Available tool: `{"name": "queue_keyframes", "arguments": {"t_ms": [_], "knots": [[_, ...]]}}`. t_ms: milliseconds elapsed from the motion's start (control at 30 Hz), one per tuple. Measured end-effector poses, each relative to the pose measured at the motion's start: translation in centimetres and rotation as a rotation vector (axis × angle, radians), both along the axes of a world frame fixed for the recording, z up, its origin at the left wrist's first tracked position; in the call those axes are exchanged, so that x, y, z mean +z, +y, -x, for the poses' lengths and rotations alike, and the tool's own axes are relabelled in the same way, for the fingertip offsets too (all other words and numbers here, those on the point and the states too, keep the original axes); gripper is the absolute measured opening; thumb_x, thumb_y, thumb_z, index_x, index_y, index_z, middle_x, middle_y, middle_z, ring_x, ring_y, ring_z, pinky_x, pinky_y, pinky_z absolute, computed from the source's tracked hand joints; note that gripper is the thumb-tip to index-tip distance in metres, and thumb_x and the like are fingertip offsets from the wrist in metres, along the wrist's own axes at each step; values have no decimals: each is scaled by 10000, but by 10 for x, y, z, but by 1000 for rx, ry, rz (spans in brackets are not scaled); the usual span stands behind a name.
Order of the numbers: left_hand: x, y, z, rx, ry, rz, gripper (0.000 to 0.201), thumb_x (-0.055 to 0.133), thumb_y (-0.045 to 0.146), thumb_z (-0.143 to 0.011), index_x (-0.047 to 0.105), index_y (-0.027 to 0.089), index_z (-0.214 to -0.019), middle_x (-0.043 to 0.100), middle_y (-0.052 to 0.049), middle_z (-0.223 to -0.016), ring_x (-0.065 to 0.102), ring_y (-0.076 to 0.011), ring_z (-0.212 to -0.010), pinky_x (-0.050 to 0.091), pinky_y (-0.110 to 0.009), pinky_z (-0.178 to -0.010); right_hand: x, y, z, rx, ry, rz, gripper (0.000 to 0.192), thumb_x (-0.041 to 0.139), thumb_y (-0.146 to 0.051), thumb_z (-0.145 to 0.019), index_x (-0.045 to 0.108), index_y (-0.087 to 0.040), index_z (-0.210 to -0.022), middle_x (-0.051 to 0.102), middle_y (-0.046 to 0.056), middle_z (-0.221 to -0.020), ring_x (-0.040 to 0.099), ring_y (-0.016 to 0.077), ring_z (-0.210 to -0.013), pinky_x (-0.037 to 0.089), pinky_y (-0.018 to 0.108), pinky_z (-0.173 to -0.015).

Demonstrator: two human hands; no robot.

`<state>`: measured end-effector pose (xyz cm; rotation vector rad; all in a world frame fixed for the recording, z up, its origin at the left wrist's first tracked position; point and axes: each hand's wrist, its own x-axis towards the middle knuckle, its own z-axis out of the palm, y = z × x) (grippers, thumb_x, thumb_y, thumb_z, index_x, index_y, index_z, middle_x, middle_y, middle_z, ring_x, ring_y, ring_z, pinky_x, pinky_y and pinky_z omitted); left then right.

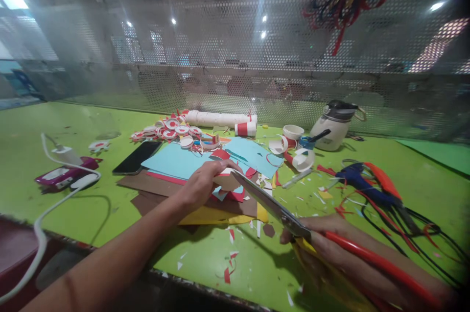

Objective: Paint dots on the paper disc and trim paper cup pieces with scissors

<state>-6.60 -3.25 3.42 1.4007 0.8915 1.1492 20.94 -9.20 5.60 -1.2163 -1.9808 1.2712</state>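
My left hand (pixel 201 182) is closed on a red-and-white paper cup piece (pixel 226 182), held above a pile of coloured paper. In my right hand (pixel 336 238) is a pair of scissors (pixel 264 199) with red handles, the blades pointing up and left. Their tips reach the edge of the cup piece by my left fingers; whether the blades are parted there I cannot tell. Below lie light blue paper (pixel 176 157), brown sheets (pixel 137 184) and a yellow sheet (pixel 216 216). Red and white scraps (pixel 227 274) are strewn over the green table (pixel 198 253).
Many cut red-and-white cup pieces (pixel 171 131) are heaped near a stack of white cups (pixel 220 118). A black phone (pixel 136 157) and a purple device (pixel 64 177) with a white cable lie left. At right are a glue gun (pixel 360 182), cut cups (pixel 301 160) and a jug (pixel 332 128).
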Motion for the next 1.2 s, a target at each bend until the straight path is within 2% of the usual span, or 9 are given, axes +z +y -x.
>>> {"name": "queue_keyframes", "arguments": {"t_ms": [100,200,333,433,600,733,833,933,1200], "knots": [[-3,1,2,19,30,-123,379,378,380,-912,665,134,-884,549,-33,-693,457,-149,-611,375,-272,-566,2,-3,3,-51,33,92,547,505,-721,-801,748,-275,-1005,671,53,-793,621,189,-637,550,292,-583],[-5,1,2,54,67,-208,388,355,370,-938,671,146,-922,557,-34,-737,448,-149,-620,378,-276,-595,3,-3,6,-66,45,15,531,506,-704,-812,744,-275,-1016,684,69,-886,632,189,-646,556,289,-590],[-7,1,0,128,118,-274,400,330,387,-959,660,159,-959,567,-46,-784,457,-162,-658,385,-277,-626,-2,5,8,66,-16,-101,464,505,-627,-856,724,-275,-1065,625,33,-650,590,185,-580,497,265,-536],[-6,0,-1,170,163,-324,412,305,392,-978,649,165,-998,567,-50,-830,470,-169,-691,396,-283,-662,-7,9,8,176,-88,-108,455,509,-594,-862,690,-259,-1112,635,28,-654,566,177,-553,443,250,-490],[0,-5,-3,222,266,-390,419,273,380,-991,634,169,-1023,580,-59,-930,507,-186,-788,414,-303,-765,-12,5,10,61,-136,-154,485,492,-628,-850,700,-229,-1032,631,21,-694,535,152,-584,410,240,-534],[3,-9,-7,289,334,-464,405,261,344,-997,626,173,-1029,587,-75,-1030,511,-216,-997,382,-319,-903,-14,4,14,118,-44,-65,524,457,-662,-849,679,-208,-992,529,-7,-595,479,128,-497,336,230,-457],[4,-11,-9,321,332,-463,392,261,344,-1000,615,185,-1050,583,-67,-1049,521,-203,-931,380,-332,-926,-13,6,16,139,8,-48,507,452,-646,-860,658,-205,-1001,524,-9,-589,490,129,-484,354,229,-453],[4,-11,-10,333,320,-462,392,265,371,-1000,611,197,-1059,579,-55,-979,516,-203,-877,387,-341,-921,-12,7,17,140,-4,-77,487,449,-643,-861,657,-208,-927,530,-1,-612,492,130,-516,376,222,-466],[4,-12,-11,331,327,-501,380,258,327,-996,605,181,-1048,577,-83,-1076,506,-219,-1039,367,-337,-953,-13,9,16,164,-9,-131,458,473,-606,-875,690,-213,-967,497,-18,-587,457,115,-502,361,217,-466]]}}
